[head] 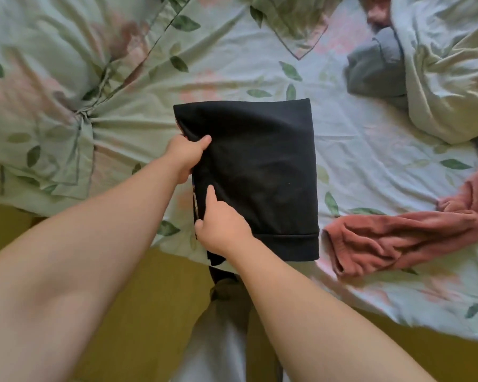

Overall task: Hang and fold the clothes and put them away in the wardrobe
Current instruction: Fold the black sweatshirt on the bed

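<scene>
Black folded fabric garment (254,175) appeared soft, light, limp. Left hand (185,158) and right hand (222,230) gripped its nine-o'clock edge, fingers (211,194) curled round the layers.

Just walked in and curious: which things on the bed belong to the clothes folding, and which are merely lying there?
Part of the job: black garment, held by left hand and right hand; rust-red garment; grey garment.
Lying about: pillow; crumpled duvet; floral sheet.
</scene>
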Demonstrator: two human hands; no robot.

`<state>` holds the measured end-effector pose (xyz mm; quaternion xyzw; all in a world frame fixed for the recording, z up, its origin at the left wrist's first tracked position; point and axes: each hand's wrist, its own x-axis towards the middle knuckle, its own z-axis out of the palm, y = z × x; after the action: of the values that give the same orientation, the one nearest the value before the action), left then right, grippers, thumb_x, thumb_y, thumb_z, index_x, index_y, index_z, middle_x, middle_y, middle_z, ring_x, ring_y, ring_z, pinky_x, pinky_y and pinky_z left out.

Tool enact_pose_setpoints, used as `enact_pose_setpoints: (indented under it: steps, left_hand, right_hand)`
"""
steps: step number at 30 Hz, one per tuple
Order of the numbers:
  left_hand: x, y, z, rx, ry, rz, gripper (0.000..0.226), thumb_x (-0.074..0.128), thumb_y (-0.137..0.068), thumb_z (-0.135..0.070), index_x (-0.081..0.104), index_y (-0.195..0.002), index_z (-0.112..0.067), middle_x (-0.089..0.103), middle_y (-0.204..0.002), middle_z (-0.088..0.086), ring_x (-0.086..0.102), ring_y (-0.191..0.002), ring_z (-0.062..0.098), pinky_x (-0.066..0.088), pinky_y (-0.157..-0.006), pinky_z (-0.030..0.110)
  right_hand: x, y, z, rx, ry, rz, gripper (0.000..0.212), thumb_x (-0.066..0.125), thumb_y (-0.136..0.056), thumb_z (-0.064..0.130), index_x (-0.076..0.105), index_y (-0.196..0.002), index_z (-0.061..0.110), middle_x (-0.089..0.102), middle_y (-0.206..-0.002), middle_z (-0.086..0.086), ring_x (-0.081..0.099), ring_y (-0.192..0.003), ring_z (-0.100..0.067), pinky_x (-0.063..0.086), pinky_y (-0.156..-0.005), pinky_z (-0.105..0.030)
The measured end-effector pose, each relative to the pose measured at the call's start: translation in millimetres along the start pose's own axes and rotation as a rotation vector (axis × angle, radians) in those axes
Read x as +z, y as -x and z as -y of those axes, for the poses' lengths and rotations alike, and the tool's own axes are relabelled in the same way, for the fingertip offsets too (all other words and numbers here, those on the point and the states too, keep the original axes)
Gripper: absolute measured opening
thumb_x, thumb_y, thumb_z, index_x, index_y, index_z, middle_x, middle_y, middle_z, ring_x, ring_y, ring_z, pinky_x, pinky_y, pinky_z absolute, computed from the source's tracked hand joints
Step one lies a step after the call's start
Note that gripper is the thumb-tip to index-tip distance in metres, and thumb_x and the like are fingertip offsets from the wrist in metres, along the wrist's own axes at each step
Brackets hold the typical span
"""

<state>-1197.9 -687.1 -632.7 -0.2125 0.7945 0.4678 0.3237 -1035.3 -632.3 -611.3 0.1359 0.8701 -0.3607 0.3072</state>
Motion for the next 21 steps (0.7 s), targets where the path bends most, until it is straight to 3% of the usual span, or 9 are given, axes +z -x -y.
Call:
enact_pose_setpoints:
  steps: [3, 6, 7, 9, 11, 12, 16, 18, 21]
  left_hand:
    - [7, -20, 12, -0.057, -0.027, -0.094, 0.051, 0.076, -0.087, -0.042, 0.060, -0.126, -0.013, 0.067, -0.123, 0.005, 0.065, -0.111, 0.028, 0.055, -0.098, 0.043]
    - [23, -21, 7, -0.024, -0.240, -0.399, 0.068, 0.077, -0.082, -0.034, 0.043, -0.137, -0.012, 0.049, -0.142, 0.011, 0.056, -0.124, 0.033, 0.047, -0.100, 0.041]
    - [27, -15, 2, 0.104, -0.441, -0.548, 0.072, 0.074, -0.082, -0.029, 0.038, -0.143, -0.013, 0.041, -0.148, 0.012, 0.051, -0.130, 0.033, 0.042, -0.102, 0.043]
    - [36, -5, -3, 0.561, -0.765, -0.723, 0.073, 0.061, -0.080, -0.018, 0.037, -0.149, -0.015, 0.035, -0.156, 0.013, 0.042, -0.138, 0.032, 0.031, -0.110, 0.045]
    - [50, 2, -4, 0.916, -0.898, -0.638, 0.067, 0.054, -0.085, -0.020, 0.041, -0.150, -0.018, 0.034, -0.161, 0.006, 0.037, -0.145, 0.028, 0.023, -0.117, 0.046]
    - [59, 3, -4, 0.970, -0.950, -0.557, 0.062, 0.049, -0.092, -0.026, 0.039, -0.152, -0.019, 0.031, -0.163, 0.003, 0.032, -0.148, 0.025, 0.019, -0.120, 0.046]
    - [72, -20, 12, 0.740, -1.155, -0.280, 0.064, 0.023, -0.104, -0.050, 0.013, -0.162, -0.024, 0.007, -0.170, -0.004, 0.000, -0.157, 0.019, 0.000, -0.124, 0.056]
    - [63, -39, 23, 0.669, -1.162, -0.253, 0.067, 0.019, -0.103, -0.057, 0.010, -0.162, -0.027, 0.003, -0.170, -0.006, -0.004, -0.157, 0.019, -0.005, -0.123, 0.059]
    - [43, -65, 32, 0.699, -1.145, -0.250, 0.069, 0.016, -0.099, -0.062, 0.012, -0.161, -0.032, 0.006, -0.170, -0.008, -0.002, -0.157, 0.019, -0.005, -0.122, 0.060]
  right_hand:
    - [2, 7, -28, -0.093, 0.022, -0.226, 0.063, 0.050, -0.099, 0.035, 0.028, -0.156, 0.021, 0.056, -0.126, -0.004, 0.054, -0.113, -0.025, 0.052, -0.089, -0.044]
    - [-21, 3, -58, -0.135, 0.021, -0.610, 0.044, 0.057, -0.096, 0.028, 0.056, -0.138, 0.018, 0.057, -0.122, -0.003, 0.053, -0.113, -0.024, 0.049, -0.093, -0.042]
    - [-32, -3, -67, -0.104, 0.034, -0.711, 0.042, 0.058, -0.095, 0.028, 0.059, -0.136, 0.016, 0.057, -0.124, -0.005, 0.052, -0.116, -0.026, 0.046, -0.096, -0.044]
    - [-55, -22, -79, 0.020, 0.061, -0.802, 0.046, 0.054, -0.097, 0.031, 0.055, -0.141, 0.017, 0.052, -0.139, -0.007, 0.045, -0.130, -0.027, 0.036, -0.104, -0.045]
    - [-76, -46, -85, 0.125, 0.123, -0.793, 0.053, 0.044, -0.102, 0.038, 0.042, -0.152, 0.019, 0.036, -0.158, -0.007, 0.029, -0.147, -0.025, 0.024, -0.114, -0.046]
    - [-85, -58, -86, 0.145, 0.161, -0.769, 0.056, 0.037, -0.105, 0.042, 0.034, -0.156, 0.021, 0.026, -0.164, -0.005, 0.020, -0.152, -0.023, 0.018, -0.118, -0.047]
    - [-104, -98, -97, 0.126, 0.286, -0.583, 0.062, 0.017, -0.105, 0.052, 0.012, -0.162, 0.027, 0.003, -0.170, -0.001, -0.003, -0.156, -0.020, 0.001, -0.124, -0.050]
    - [-106, -111, -113, 0.183, 0.369, -0.493, 0.065, 0.010, -0.103, 0.059, 0.003, -0.162, 0.032, -0.004, -0.170, 0.000, -0.010, -0.156, -0.019, -0.001, -0.124, -0.053]
    - [-106, -122, -133, 0.244, 0.350, -0.448, 0.074, 0.006, -0.096, 0.070, -0.004, -0.161, 0.036, -0.011, -0.170, 0.005, -0.014, -0.155, -0.022, -0.002, -0.124, -0.056]
